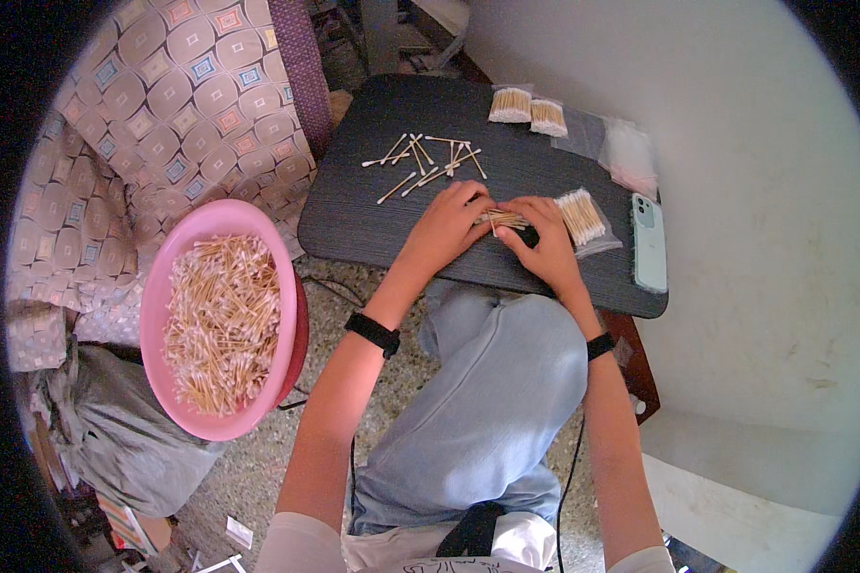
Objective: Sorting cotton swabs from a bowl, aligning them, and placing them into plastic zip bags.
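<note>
Between my two hands, low over the dark table [373,224], is a bunch of cotton swabs [506,219] with pale wooden sticks. My left hand [449,222] closes on the bunch from its left end. From the other end my right hand [542,239] grips it, thumb toward me. Loose cotton swabs [430,162] lie scattered beyond my left hand. Just right of my right hand sits a clear bag of cotton swabs [581,218], its swabs lined up side by side.
Two filled bags of swabs [511,105] lie at the table's far edge, near empty clear bags [629,158]. A pale green phone [649,244] rests at the right edge. Left of the table stands a pink tub [153,334] heaped with swabs. A wall [755,220] rises on the right.
</note>
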A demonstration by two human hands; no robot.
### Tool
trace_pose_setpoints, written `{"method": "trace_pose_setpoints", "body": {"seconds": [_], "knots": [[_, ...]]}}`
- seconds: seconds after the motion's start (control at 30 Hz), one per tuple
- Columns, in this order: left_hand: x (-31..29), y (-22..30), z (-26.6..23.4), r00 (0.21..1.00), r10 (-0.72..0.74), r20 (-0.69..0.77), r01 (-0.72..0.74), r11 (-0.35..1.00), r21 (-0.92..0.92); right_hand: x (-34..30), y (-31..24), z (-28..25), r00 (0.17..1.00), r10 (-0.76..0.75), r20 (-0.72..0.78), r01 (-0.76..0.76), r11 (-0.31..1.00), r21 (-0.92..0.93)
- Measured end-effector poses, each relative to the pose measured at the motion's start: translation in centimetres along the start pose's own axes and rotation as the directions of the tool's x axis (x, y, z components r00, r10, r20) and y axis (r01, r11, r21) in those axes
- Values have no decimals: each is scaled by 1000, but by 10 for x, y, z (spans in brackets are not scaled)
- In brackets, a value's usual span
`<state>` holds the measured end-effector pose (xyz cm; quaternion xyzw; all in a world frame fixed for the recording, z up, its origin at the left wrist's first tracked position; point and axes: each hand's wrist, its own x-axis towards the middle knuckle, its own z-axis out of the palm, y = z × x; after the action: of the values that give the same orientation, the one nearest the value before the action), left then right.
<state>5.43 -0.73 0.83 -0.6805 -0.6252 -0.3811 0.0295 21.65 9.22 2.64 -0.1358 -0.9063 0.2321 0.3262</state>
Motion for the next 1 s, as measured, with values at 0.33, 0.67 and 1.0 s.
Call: {"method": "trace_pose_setpoints", "body": {"seconds": [0.33,0.67,1.0], "knots": [[3,4,2,999,27,-18,-27,1000,-8,0,4,1,1000,15,3,-15,997,71],[-2,-1,5,1000,1,-4,-1,1000,-31,0,0,2,999,50,2,-50,998,38],[1,-4,7,1000,-11,29,10,1000,16,-1,8,2,998,57,24,-57,998,19]]}}
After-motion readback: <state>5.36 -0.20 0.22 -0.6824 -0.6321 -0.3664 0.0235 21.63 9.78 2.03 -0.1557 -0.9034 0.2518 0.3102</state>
